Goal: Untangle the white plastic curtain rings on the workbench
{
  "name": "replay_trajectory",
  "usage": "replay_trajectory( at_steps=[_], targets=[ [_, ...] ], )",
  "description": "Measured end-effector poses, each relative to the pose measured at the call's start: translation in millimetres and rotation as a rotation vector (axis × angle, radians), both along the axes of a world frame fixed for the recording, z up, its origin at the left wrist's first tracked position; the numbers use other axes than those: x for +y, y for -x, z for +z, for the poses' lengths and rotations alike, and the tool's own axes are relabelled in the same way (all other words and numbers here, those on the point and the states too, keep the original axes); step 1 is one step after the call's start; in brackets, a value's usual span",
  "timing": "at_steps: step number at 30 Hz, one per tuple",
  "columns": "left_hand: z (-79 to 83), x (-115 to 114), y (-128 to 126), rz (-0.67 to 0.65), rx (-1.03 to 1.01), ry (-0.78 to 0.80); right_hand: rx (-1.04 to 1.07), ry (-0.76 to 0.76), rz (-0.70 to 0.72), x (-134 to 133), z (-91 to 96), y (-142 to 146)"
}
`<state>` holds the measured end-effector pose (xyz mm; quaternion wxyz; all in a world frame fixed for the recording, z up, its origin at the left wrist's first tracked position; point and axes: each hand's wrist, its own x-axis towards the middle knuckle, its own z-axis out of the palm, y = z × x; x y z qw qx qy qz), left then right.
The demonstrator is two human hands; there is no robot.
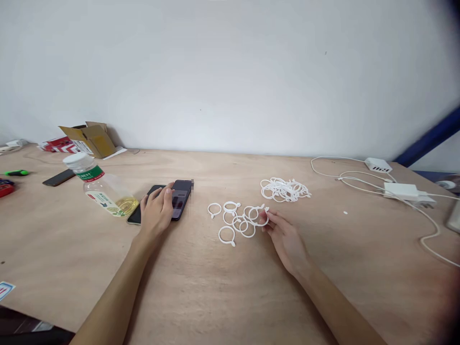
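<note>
My left hand (157,209) lies palm down, fingers loosely spread, across two phones side by side. Beneath it is a dark phone (134,218), partly covered. The other phone (181,197) has a lit screen, and my thumb side touches its left edge. Between thumb and fingers, my right hand (285,235) pinches a white plastic ring (263,223) with a small tab, at the right edge of a loose group. Several similar white rings (226,235) lie spread there, some overlapping. Farther back sits a denser heap of white rings (285,189).
A tilted plastic bottle (102,189) with yellow liquid stands left of the phones. An open cardboard box (95,139) is at the back left, near a dark flat object (58,177). White cables and a white adapter (400,190) occupy the right side. A small white piece (345,212) lies nearby.
</note>
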<state>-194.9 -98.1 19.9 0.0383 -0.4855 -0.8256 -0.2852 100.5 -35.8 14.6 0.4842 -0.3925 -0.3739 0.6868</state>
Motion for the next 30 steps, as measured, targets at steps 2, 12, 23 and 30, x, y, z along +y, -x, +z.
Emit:
replay_trajectory(
  at_steps=[2,12,23,30],
  targets=[
    [-0.3,0.2,-0.1,-0.001,-0.001,0.004,0.0,0.003,0.0,0.1,0.4,0.4],
    [-2.0,0.4,0.4,0.003,0.011,0.019,0.012,0.012,0.008,-0.4,0.0,-0.3],
    [-1.1,0.5,-0.9,0.013,0.007,0.029,-0.004,0.0,0.018,-0.3,-0.2,-1.4],
    [-0.7,0.3,-1.5,0.014,0.013,0.037,0.01,0.005,0.022,-0.5,0.8,-1.5]
  ],
)
